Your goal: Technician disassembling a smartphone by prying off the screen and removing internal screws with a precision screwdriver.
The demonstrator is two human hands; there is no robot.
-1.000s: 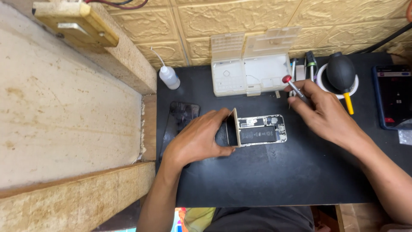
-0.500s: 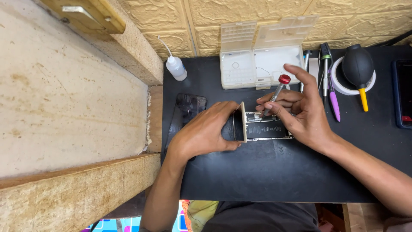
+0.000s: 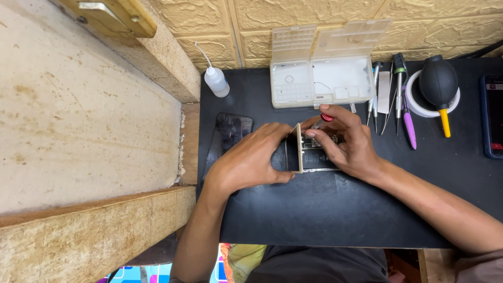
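Observation:
An opened smartphone (image 3: 314,156) lies on the black mat (image 3: 325,209), its screen panel (image 3: 299,148) tipped up on edge along its left side. My left hand (image 3: 250,160) rests on the mat and grips that raised panel with thumb and fingers. My right hand (image 3: 347,140) is over the phone's upper half and holds a small screwdriver with a red cap (image 3: 326,118), its tip pointed down into the phone's inside. Most of the phone's top is hidden under my right fingers.
A clear plastic parts box (image 3: 319,78) stands open behind the phone. A squeeze bottle (image 3: 216,81), a dark phone cover (image 3: 230,130), several tweezers and drivers (image 3: 390,91), a tape roll with a black air blower (image 3: 439,84) and another phone (image 3: 492,115) sit around. A wooden ledge (image 3: 89,105) lies left.
My right hand came in from the tools at the right with the red-capped screwdriver and now sits over the phone. My left hand stayed on the raised panel.

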